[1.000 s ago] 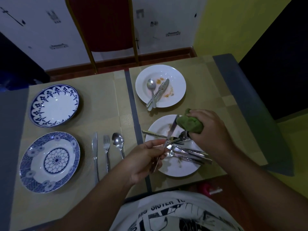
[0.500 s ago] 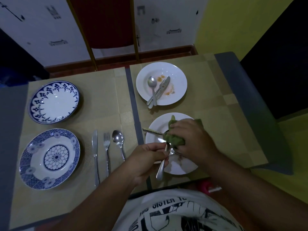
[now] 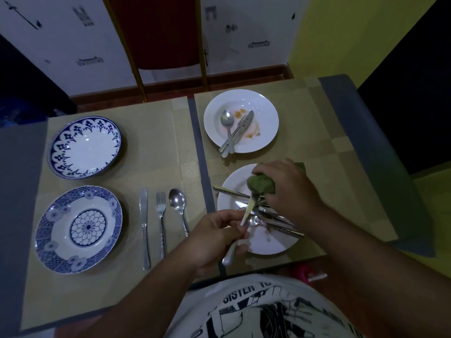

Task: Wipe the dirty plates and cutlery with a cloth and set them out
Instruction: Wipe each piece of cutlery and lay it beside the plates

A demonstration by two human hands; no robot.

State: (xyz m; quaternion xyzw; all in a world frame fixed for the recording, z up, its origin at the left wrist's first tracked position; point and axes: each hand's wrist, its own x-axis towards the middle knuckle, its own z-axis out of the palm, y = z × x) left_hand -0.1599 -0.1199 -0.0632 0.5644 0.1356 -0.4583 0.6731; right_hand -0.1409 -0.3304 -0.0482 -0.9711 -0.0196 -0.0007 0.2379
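Gripping the handle of a knife [image 3: 247, 212] in curled fingers and thumb, the left hand [image 3: 217, 237] holds it tilted over the near white plate [image 3: 266, 242], blade rising away into a green cloth [image 3: 260, 184]. The right hand [image 3: 290, 189] is clamped round that cloth, bunching it over the upper blade, so the tip is hidden. The first danger sits right there: if the cloth is thin where the edge runs, a hard pull along the blade could nick the fingers behind it. A loose hold at the handle is the second. The knife hangs above a heap of cutlery [image 3: 275, 219] lying crossed on the plate, and a slip would drop it back among dirty pieces, or off the near rim toward the lap, since the handle's end pokes past the plate. The right wrist passes low over that heap and could knock pieces onto the mat [image 3: 341, 191]. Further out, the far white plate [image 3: 268, 111] carries 3 used pieces [image 3: 230, 135] beside orange smears [image 3: 240, 112], all unwiped, so 1 cloth has much to take up and may start spreading grease rather than lifting it. To the left, a laid-out set [image 3: 161, 220] of knife, fork and spoon lies beside the near blue plate [image 3: 78, 230] and the far blue plate [image 3: 84, 147]; a badly wiped piece put there would spoil that side. Dim light makes leftover marks easy to miss.
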